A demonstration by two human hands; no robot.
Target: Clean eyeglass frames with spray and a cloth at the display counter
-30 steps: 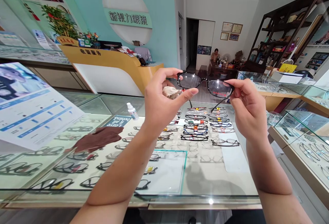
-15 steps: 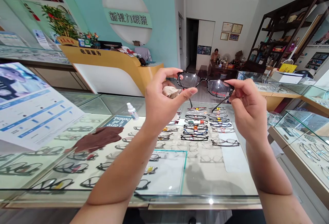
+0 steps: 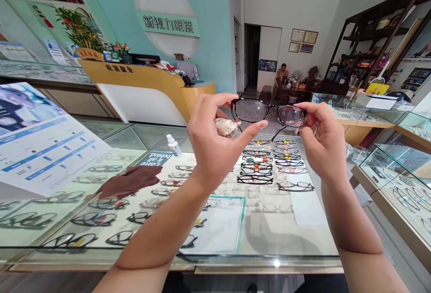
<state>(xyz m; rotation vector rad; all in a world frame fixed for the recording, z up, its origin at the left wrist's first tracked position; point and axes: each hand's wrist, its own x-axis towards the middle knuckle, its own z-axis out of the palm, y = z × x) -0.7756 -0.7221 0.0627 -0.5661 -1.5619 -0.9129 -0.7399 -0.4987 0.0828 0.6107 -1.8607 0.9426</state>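
Note:
Dark-rimmed eyeglasses (image 3: 271,110) with clear lenses are held up over the glass counter, their temples extending away from me. My left hand (image 3: 215,136) grips the left end of the frame with its fingers, the thumb stretched out below the left lens. Within that same hand is a crumpled cream cloth (image 3: 227,127), partly hidden by the palm. My right hand (image 3: 322,138) pinches the right end of the eyeglasses near the hinge. Below, rows of eyeglasses (image 3: 255,179) sit in the display counter.
A white spray bottle (image 3: 173,145) and a brown cloth (image 3: 131,181) lie on the counter (image 3: 286,239), left of my arm. A printed card (image 3: 43,145) stands at far left. More glass cases (image 3: 404,181) are on the right. A person (image 3: 282,73) sits at the back.
The eyeglasses have turned slightly, the left lens now looking larger and the right one narrower. My left hand has dipped a little; my right hand has shifted slightly left.

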